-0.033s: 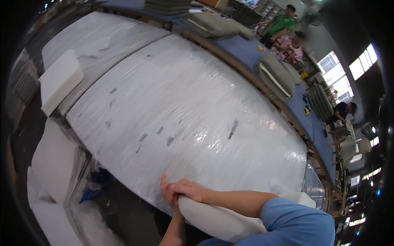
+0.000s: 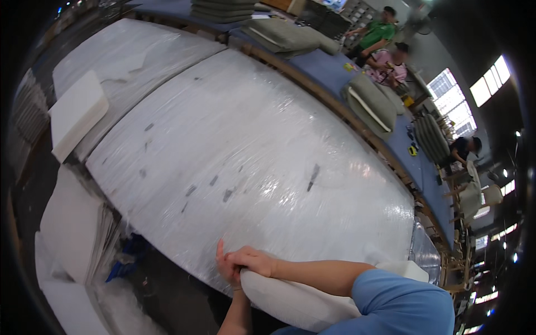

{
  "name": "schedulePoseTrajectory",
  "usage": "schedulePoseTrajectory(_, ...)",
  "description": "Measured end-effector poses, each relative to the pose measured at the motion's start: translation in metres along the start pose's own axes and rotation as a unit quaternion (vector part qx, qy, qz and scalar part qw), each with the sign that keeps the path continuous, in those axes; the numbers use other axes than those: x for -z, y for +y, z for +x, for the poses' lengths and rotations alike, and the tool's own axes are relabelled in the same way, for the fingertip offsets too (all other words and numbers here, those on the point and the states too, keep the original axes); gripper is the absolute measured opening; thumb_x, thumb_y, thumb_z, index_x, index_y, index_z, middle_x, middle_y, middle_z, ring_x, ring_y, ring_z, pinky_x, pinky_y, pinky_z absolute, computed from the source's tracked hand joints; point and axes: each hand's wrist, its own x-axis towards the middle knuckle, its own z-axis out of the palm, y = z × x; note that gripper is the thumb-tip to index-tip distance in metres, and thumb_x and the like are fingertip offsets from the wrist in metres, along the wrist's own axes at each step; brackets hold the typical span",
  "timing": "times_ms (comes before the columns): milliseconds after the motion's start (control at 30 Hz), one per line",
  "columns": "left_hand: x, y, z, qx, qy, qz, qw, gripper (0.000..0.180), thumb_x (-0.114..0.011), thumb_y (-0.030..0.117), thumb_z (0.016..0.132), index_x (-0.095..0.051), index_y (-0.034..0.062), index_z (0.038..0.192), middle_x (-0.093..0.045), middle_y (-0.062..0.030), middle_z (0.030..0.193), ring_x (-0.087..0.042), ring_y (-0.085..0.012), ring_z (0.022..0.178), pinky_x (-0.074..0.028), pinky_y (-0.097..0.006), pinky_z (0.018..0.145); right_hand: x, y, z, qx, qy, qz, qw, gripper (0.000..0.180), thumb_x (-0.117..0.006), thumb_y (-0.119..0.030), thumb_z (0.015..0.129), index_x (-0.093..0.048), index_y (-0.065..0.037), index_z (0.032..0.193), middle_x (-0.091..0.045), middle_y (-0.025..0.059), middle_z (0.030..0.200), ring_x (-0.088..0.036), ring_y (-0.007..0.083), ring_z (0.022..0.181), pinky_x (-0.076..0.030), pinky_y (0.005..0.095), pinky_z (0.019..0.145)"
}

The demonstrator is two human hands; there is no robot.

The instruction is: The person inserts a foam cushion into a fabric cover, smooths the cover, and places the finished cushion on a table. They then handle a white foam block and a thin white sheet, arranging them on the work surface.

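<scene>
A long white fabric-covered cushion (image 2: 298,296) lies under my right forearm, with its rounded end at my hands. My right hand (image 2: 254,260) is closed at that end, its fingers curled over the left hand. My left hand (image 2: 228,269) meets it there, one finger pointing up and the others bent and partly hidden. Exactly what the fingertips pinch is covered. Both hands are above the near edge of a broad table wrapped in shiny clear film (image 2: 268,162).
A white foam block (image 2: 81,114) rests at the table's left end. White foam sheets (image 2: 72,223) stack at lower left. Beyond is a blue bench (image 2: 318,67) with grey-green cushions (image 2: 368,103). Several people work past it. Another white piece (image 2: 410,270) lies near my right elbow.
The whole view has shifted very slightly. My hands keep the same hold at the cushion's end.
</scene>
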Motion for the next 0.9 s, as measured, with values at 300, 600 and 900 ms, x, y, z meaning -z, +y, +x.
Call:
schedulePoseTrajectory(300,-0.025,-0.066,-0.016,0.158,0.053,-0.067,0.984,0.055,-0.055,0.026,0.102,-0.043,-0.0048,0.146,-0.049,0.0039,0.065,-0.045,-0.0053,0.052,-0.041,-0.022,0.048,0.042,0.062,0.010,-0.034,0.110,0.013,0.993,0.048,-0.047,-0.032,0.100,-0.067,0.000,0.070,-0.063,0.0066,0.062,-0.058,0.0133,0.056,-0.047,0.0283,0.058)
schedulePoseTrajectory(600,-0.030,-0.037,-0.014,0.255,0.099,-0.119,0.954,0.046,-0.047,0.036,0.105,-0.053,-0.0013,0.132,-0.058,-0.0059,0.084,-0.058,-0.0144,0.069,-0.050,-0.029,0.062,0.067,0.086,0.005,-0.062,0.237,-0.081,0.966,0.040,-0.053,-0.033,0.101,-0.072,0.001,0.095,-0.071,0.0081,0.083,-0.065,0.0160,0.075,-0.051,0.0296,0.072)
schedulePoseTrajectory(900,-0.014,0.185,-0.120,0.501,-0.029,-0.347,0.792,0.080,-0.055,0.056,0.097,-0.033,0.0045,0.156,-0.046,-0.0191,0.152,-0.051,-0.0310,0.135,-0.039,-0.047,0.117,-0.039,-0.063,-0.192,-0.186,0.071,-0.164,0.966,0.068,-0.040,-0.055,0.104,-0.044,-0.004,0.149,-0.045,0.0166,0.151,-0.038,0.0272,0.141,-0.028,0.0363,0.119)
